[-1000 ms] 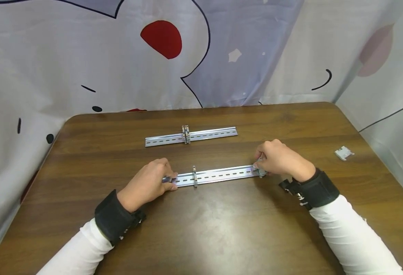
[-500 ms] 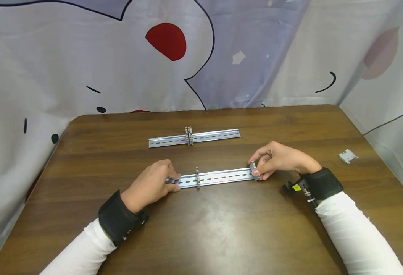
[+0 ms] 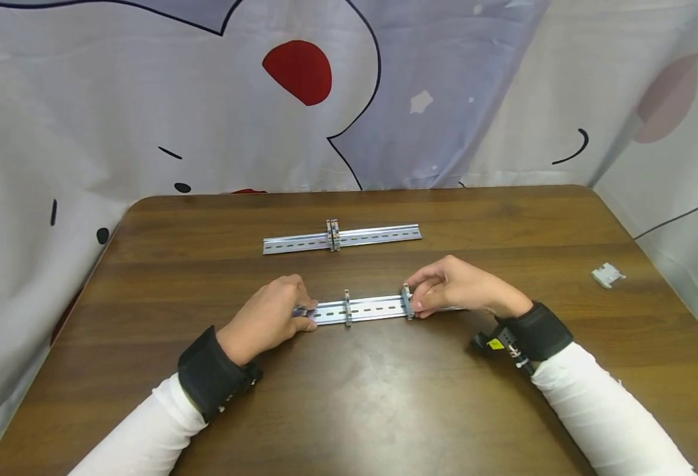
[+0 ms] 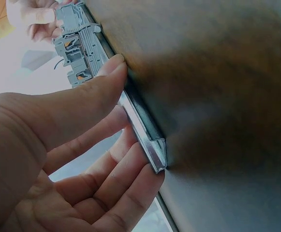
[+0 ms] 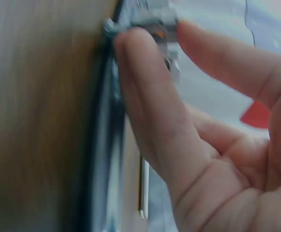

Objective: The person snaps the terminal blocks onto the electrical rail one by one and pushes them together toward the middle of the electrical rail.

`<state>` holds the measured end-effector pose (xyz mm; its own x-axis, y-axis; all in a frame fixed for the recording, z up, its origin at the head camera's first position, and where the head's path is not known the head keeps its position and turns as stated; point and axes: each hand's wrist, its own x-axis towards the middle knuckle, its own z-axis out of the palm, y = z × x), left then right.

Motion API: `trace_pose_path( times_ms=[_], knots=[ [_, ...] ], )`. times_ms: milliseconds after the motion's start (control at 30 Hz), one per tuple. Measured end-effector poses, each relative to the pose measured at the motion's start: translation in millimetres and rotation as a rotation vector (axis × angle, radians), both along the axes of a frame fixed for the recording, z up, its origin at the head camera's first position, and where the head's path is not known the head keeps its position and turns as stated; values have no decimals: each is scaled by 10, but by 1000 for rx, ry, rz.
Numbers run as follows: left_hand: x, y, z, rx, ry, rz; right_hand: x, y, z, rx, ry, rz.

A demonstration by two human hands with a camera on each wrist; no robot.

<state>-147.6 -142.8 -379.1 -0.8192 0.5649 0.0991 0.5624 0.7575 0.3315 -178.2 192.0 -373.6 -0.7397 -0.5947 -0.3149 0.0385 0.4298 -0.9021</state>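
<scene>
A slotted metal DIN rail (image 3: pixel 379 309) lies across the middle of the table. My left hand (image 3: pixel 268 317) grips its left end, thumb on the near edge and fingers on the far side, as the left wrist view also shows. Just right of that hand, a thin grey terminal block (image 3: pixel 348 309) sits upright across the rail. Farther right, my right hand (image 3: pixel 459 287) pinches a second grey terminal block (image 3: pixel 407 303) that stands across the rail. The right part of the rail runs partly hidden behind this hand. In the right wrist view, thumb and fingertips hold the block's two ends.
Behind, a second DIN rail (image 3: pixel 379 235) carries terminal blocks (image 3: pixel 333 235) set side by side. A loose pale grey block (image 3: pixel 607 275) lies flat near the table's right edge. A printed curtain (image 3: pixel 206 99) hangs beyond the wooden table (image 3: pixel 349 410).
My right hand has moved left along the rail with the terminal block, from the rail's right end toward the other block. My left hand keeps its grip on the left end.
</scene>
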Motion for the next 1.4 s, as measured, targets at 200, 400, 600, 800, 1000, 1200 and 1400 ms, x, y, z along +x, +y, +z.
trace_pose_path(
  times_ms=[200,400,600,800,1000,1200,1400],
  knots=[
    [6,1,19,9,1,2,55,-322,-38,-64,-34,-65],
    [16,1,22,-2,-10,12,82,-509,-61,-89,-49,-85],
    [16,5,25,-5,-26,20,93,-665,-86,-115,-55,-92],
    [5,10,16,-10,-26,18,118,-772,-123,-127,-48,-98],
    [-1,6,33,-10,-14,6,133,-814,-145,-72,21,-89],
    [7,5,24,-9,-24,8,157,-844,-153,-16,87,-88],
    [6,4,18,-4,-17,9,164,-823,-116,5,136,-81]
  ],
)
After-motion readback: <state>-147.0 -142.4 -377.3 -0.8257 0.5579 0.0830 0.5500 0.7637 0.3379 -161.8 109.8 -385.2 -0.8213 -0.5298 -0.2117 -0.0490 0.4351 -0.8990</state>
